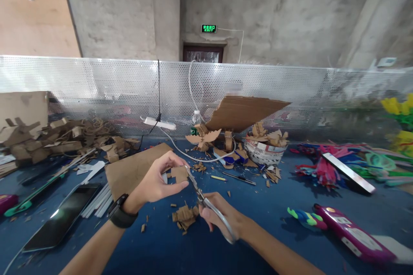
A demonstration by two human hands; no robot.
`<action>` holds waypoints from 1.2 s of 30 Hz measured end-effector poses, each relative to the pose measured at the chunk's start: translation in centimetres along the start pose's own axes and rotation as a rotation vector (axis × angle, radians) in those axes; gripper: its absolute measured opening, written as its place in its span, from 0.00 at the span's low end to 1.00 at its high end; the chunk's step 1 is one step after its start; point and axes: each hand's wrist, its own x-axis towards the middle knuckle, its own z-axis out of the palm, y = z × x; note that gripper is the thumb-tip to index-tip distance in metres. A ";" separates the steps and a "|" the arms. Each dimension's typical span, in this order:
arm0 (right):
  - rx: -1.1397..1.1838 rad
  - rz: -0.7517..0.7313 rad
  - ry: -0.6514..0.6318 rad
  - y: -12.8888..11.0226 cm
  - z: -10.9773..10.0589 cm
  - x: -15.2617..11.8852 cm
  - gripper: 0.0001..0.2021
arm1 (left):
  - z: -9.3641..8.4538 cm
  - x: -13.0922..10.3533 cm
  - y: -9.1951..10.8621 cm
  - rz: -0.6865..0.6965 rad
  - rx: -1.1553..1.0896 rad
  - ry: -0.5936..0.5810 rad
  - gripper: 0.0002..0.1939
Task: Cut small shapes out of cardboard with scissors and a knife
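Between the thumb and fingers of my left hand [164, 178] is a small piece of cardboard [179, 175]. My right hand [222, 215] grips a pair of metal scissors [201, 197], its fingers around the handles. The scissor blades point up and left, at the right edge of the cardboard piece; whether they are cutting into it I cannot tell. Below the hands, a small heap of cardboard scraps [185, 217] lies on the blue tabletop [155, 249]. Behind my left hand rests a flat cardboard sheet [135, 167].
Cardboard scraps [64, 137] pile up at the left, near a dark tablet [63, 219] and white sticks [99, 202]. A white basket [266, 152] holds cardboard at the back. On the right lie a phone [348, 173], colourful pipe cleaners [322, 167] and a purple device [358, 234].
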 end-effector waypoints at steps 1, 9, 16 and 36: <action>0.004 0.000 0.002 0.1 0.0 0.0 0.32 | 0.0 0.0 0.0 0.001 -0.002 0.002 0.18; 0.025 0.011 0.010 0.0 0.1 -0.1 0.34 | 0.1 0.1 0.2 0.018 0.017 0.012 0.19; -0.022 0.103 0.048 -1.4 0.5 -0.4 0.35 | 0.1 0.2 0.5 0.046 0.039 0.032 0.18; 0.022 0.180 0.035 -0.7 0.6 -0.2 0.31 | -0.5 0.2 -0.7 -0.018 -0.048 0.037 0.20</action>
